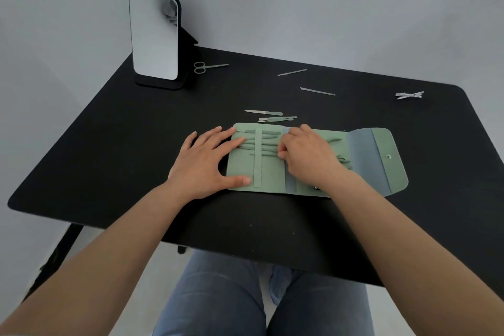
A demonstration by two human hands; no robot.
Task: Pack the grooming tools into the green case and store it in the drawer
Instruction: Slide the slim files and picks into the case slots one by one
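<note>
The green case lies unfolded on the black table, its snap flap spread to the right. Several green-handled tools sit under its vertical strap. My left hand presses flat on the case's left edge, fingers spread. My right hand rests over the case's middle, fingertips pinched at the end of a tool in the strap. Loose tools lie behind the case: a file, a pair of thin tools, two thin sticks, small scissors and clippers.
A standing mirror is at the back left of the table, next to the scissors. A pale wall rises behind. My knees in jeans are under the table's near edge. No drawer is in view.
</note>
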